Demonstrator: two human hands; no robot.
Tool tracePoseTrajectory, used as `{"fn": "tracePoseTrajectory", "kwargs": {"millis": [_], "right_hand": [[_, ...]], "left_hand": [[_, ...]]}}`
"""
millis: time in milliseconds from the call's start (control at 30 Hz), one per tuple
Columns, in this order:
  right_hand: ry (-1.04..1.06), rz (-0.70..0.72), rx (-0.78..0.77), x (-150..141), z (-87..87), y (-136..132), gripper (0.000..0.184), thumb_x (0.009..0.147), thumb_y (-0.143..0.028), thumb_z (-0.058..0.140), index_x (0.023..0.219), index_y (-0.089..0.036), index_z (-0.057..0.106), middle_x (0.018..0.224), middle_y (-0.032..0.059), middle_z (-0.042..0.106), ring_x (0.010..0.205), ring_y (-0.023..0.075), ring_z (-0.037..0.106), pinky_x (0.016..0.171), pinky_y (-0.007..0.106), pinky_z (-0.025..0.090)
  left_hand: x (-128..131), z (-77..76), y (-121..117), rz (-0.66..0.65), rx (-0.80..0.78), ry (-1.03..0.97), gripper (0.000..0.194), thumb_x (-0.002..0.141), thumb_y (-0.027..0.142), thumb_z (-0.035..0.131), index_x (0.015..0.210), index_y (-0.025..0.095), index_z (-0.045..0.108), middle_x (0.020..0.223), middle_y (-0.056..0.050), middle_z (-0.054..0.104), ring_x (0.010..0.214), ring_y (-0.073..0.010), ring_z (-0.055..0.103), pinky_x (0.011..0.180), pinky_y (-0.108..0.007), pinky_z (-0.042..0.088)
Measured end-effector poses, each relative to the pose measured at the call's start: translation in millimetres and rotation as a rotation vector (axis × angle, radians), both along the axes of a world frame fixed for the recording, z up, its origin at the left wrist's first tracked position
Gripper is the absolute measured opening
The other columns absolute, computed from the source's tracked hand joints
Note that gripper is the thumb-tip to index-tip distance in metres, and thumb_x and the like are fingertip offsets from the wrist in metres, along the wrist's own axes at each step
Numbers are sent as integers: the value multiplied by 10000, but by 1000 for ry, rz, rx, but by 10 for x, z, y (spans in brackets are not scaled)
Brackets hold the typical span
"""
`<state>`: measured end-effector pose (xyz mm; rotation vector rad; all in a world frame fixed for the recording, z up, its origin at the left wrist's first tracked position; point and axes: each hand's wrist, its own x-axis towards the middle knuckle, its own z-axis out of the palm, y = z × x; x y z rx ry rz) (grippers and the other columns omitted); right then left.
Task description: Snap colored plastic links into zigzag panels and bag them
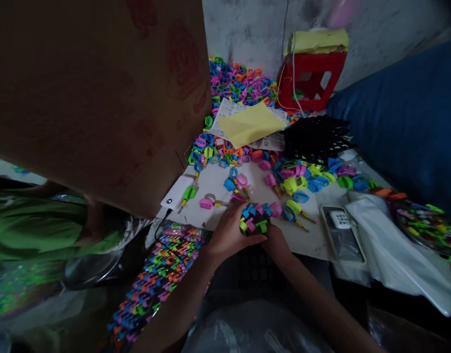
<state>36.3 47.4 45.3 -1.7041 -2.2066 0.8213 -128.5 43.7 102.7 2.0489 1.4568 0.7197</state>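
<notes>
A bunch of small bright plastic loop pieces, like toy watches [252, 218], is held over the near edge of the table. My left hand [230, 233] is closed round its left side, thumb stretched along the near face. Against the right and lower side of the bunch is my right hand [276, 240], its fingers mostly hidden behind it. Just beyond the hands lie more loop pieces with striped sticks, among them a pink piece [206, 203], a green piece [189, 192] and a blue piece [289, 213].
A tall cardboard box [100, 98] blocks the left. Heaped loop pieces [243, 81] lie at the back, near yellow paper [251, 123], a black mesh piece [317, 137] and a red stool [302, 81]. A phone [343, 233] and plastic bags [398, 245] lie right; a white power bank [177, 192] left.
</notes>
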Motion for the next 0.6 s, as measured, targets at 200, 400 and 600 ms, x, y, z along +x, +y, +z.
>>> {"fn": "tracePoseTrajectory", "kwargs": {"millis": [200,400,600], "right_hand": [[-52,166,-11,17,64,142,270,788,-79,506,942,-138,720,928,130,743,857,223,689,736,264,495],[268,196,59,135,-86,203,249,776,-111,517,919,-164,714,927,86,746,831,214,688,730,276,513],[322,181,78,100,-190,177,225,791,-171,500,874,-176,709,904,87,748,842,237,690,738,318,527]], "left_hand": [[137,-57,15,138,53,23,649,749,382,713,1328,232,461,1327,-73,573,1226,-256,533,1046,-396,433],[196,-42,32,230,78,85,600,746,511,702,1237,221,517,1181,-82,648,1108,-274,606,965,-406,482],[212,-1,-32,192,54,14,628,734,514,714,1255,234,503,1226,-94,622,1157,-283,577,995,-414,460]]}}
